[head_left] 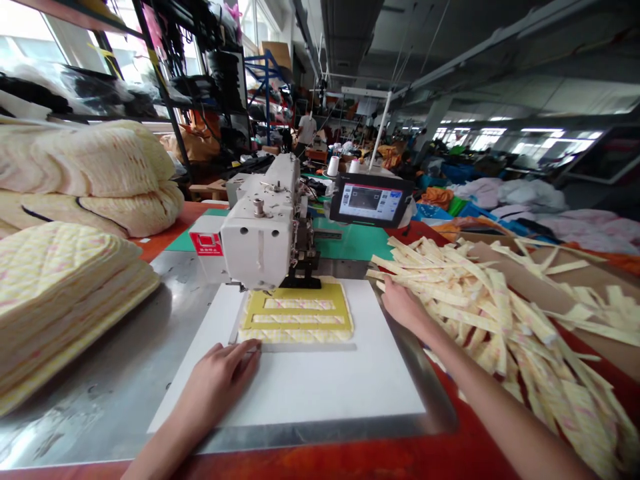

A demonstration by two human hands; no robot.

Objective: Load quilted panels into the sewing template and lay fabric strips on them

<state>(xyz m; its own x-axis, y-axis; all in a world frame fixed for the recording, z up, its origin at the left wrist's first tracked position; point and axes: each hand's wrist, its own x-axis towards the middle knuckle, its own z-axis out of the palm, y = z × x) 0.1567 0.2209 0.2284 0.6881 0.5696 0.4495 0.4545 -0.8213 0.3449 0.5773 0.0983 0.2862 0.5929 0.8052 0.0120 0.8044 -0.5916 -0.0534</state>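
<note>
A quilted panel (297, 337) under a yellow template (300, 293) lies on a white board (300, 387) before an industrial sewing machine (257, 227), the open left hand (220, 377) flat at its near edge. The right hand (403, 303) touches a heap of quilted strips (490, 320), its grip unclear. A slip of the left hand could knock the panel out of line.

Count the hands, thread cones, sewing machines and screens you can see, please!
Hands: 2 (left hand, right hand)
Thread cones: 2 (white thread cones)
Sewing machines: 1 (white sewing machine)
Screens: 1 (touchscreen)
Total: 6
</note>
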